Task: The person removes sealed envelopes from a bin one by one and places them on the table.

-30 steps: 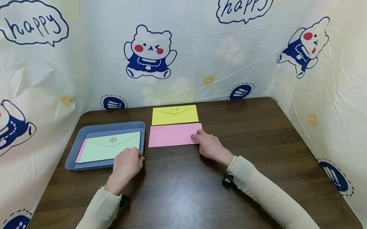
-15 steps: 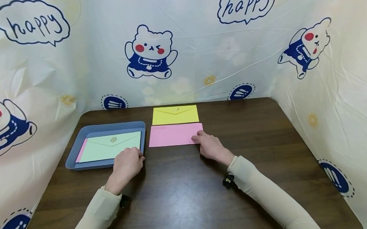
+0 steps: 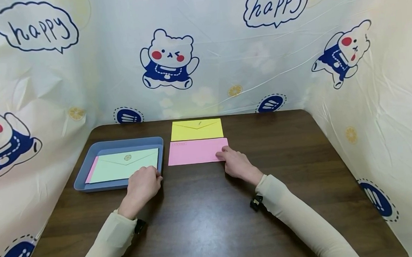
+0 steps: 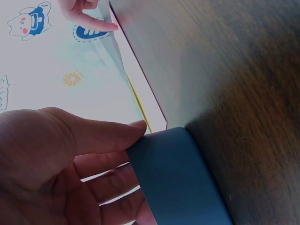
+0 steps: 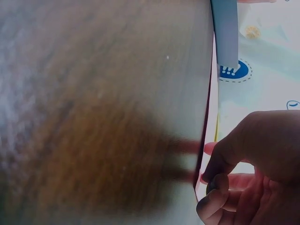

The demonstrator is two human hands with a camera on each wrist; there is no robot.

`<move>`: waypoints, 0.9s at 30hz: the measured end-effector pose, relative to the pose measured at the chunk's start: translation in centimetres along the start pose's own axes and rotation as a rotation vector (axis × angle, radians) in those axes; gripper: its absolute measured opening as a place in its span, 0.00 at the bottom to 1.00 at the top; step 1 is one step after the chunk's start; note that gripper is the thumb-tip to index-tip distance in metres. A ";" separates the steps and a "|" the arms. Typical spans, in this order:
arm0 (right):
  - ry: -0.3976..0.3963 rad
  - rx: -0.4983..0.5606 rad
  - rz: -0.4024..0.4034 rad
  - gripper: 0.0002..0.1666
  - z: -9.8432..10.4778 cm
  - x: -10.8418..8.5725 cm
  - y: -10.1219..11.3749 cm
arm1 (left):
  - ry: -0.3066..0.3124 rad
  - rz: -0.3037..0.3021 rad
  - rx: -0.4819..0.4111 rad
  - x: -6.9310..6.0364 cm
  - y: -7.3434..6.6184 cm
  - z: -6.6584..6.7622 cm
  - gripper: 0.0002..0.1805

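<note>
At the near right corner of the blue tray [image 3: 130,143], the rim is gripped by the left hand [image 3: 142,186]; as seen from the left wrist, its thumb is set against the rim and its other fingers are bent behind the tray wall. To the right of the tray, a pink envelope [image 3: 193,152] is laid flat on the dark wooden table [image 3: 203,210], and its right end is touched by fingertips of the right hand [image 3: 237,163]. One finger of that hand is stretched over the pink paper, while others are curled in below; whether the envelope is pinched between thumb and fingers cannot be told. Within the tray, a light green envelope [image 3: 122,169] is laid with its flap side up, and a pink piece [image 3: 91,171] is mostly covered by it, only a strip being shown along the left. Also to the tray's right, farther from the person than the pink envelope and just beside its far edge, a yellow envelope [image 3: 196,129] is placed. Behind the tray, a pale sheet [image 3: 222,46] printed with bears and the word "happy" is hung.
</note>
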State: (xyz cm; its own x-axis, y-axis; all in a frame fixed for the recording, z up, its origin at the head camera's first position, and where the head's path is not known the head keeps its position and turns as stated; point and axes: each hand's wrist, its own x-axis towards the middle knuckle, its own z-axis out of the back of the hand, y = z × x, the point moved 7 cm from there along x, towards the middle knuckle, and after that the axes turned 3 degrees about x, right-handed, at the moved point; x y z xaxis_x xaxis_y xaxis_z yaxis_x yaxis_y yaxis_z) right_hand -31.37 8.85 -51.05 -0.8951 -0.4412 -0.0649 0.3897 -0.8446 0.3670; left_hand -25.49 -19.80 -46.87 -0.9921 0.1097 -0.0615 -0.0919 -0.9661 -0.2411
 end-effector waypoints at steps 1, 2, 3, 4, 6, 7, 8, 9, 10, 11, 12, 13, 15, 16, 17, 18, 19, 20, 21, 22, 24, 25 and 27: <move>-0.001 0.004 0.000 0.30 0.0 0.0 0.0 | 0.000 0.000 0.001 0.0 0.0 0.0 0.06; -0.001 0.006 0.000 0.30 0.0 0.0 0.0 | -0.001 0.001 0.002 0.0 0.0 0.0 0.06; -0.002 0.009 0.001 0.30 0.0 0.0 0.0 | -0.001 0.003 0.004 0.0 0.0 0.0 0.06; -0.004 0.010 0.003 0.30 0.0 0.0 0.0 | 0.001 0.004 0.004 0.0 0.0 0.0 0.06; -0.004 0.008 0.006 0.29 0.0 0.0 0.0 | 0.004 0.004 0.004 0.0 0.0 0.0 0.06; -0.005 0.005 0.006 0.29 0.0 0.0 0.0 | 0.005 0.004 0.004 0.0 -0.1 0.0 0.07; -0.005 0.004 0.006 0.29 0.0 0.0 0.0 | 0.006 0.003 0.004 0.0 -0.1 0.0 0.07; -0.005 0.003 0.007 0.29 0.0 0.0 0.0 | 0.009 0.003 0.002 0.1 -0.1 0.0 0.08; -0.006 0.003 0.006 0.29 0.0 0.1 0.0 | 0.011 0.002 0.000 0.1 -0.1 0.0 0.09; -0.006 0.005 0.006 0.29 0.0 0.1 0.0 | 0.013 0.002 0.000 0.1 -0.1 0.1 0.10; -0.006 0.005 0.005 0.29 0.0 0.1 0.0 | 0.016 0.001 0.000 0.2 -0.1 0.0 0.11; -0.006 0.005 0.003 0.29 0.0 0.1 0.0 | 0.017 0.004 0.001 0.2 -0.1 0.0 0.12; -0.006 0.006 0.003 0.29 0.0 0.1 -0.1 | 0.022 0.007 -0.001 0.2 -0.1 0.0 0.12; -0.006 0.004 0.003 0.29 0.0 0.1 -0.1 | 0.022 0.008 -0.001 0.2 0.0 0.0 0.12; -0.007 0.003 0.004 0.29 0.0 0.1 -0.1 | 0.023 0.009 0.000 0.2 -0.1 0.0 0.11; -0.007 0.000 0.005 0.29 0.0 0.1 -0.1 | 0.022 0.008 -0.001 0.2 0.0 0.0 0.11; -0.008 0.000 0.005 0.29 0.0 0.1 -0.1 | 0.024 0.009 -0.001 0.2 0.0 0.0 0.11; -0.008 -0.001 0.007 0.29 0.0 0.1 0.0 | 0.025 0.010 -0.003 0.2 0.0 0.0 0.10; -0.008 -0.001 0.008 0.29 0.0 0.1 0.0 | 0.026 0.012 -0.003 0.2 0.0 0.0 0.10; -0.008 0.001 0.008 0.29 0.0 0.1 0.0 | 0.026 0.014 -0.004 0.2 0.0 0.0 0.10; -0.005 0.000 0.007 0.29 0.0 0.1 0.0 | 0.029 0.016 -0.007 0.1 0.0 0.0 0.10; -0.004 0.000 0.007 0.29 0.0 0.1 0.0 | 0.030 0.013 -0.009 0.1 0.1 0.0 0.10; -0.004 -0.004 0.009 0.29 0.0 0.1 0.0 | 0.030 0.014 -0.008 0.1 0.1 0.0 0.10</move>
State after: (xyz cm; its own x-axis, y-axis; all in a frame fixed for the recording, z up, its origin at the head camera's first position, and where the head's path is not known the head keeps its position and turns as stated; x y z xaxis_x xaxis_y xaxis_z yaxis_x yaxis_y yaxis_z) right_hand -31.43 8.80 -51.07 -0.8923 -0.4477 -0.0582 0.3986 -0.8417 0.3641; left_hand -25.58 -19.85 -46.91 -0.9902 0.1033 -0.0935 -0.0774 -0.9658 -0.2476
